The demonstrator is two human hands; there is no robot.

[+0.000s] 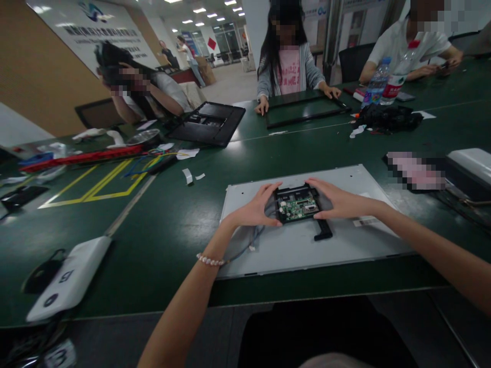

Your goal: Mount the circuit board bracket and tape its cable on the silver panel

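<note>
A grey metal panel (345,240) lies flat on the green table (169,225) in front of me. On it sits a small black frame holding a green circuit board (298,206). My left hand (256,208) grips the frame's left side, thumb along its lower edge. My right hand (337,200) grips its right side, fingers curled over the top edge. A black strip (322,231) sticks out below the board. Thin wires (249,244) trail from under my left hand across the panel.
A white numbered block (69,278) lies at the near left. Yellow tape lines (111,185), coloured cables and a red strip are at far left. Three other people sit across the table with black screen frames (209,122). Water bottles (378,82) stand at far right.
</note>
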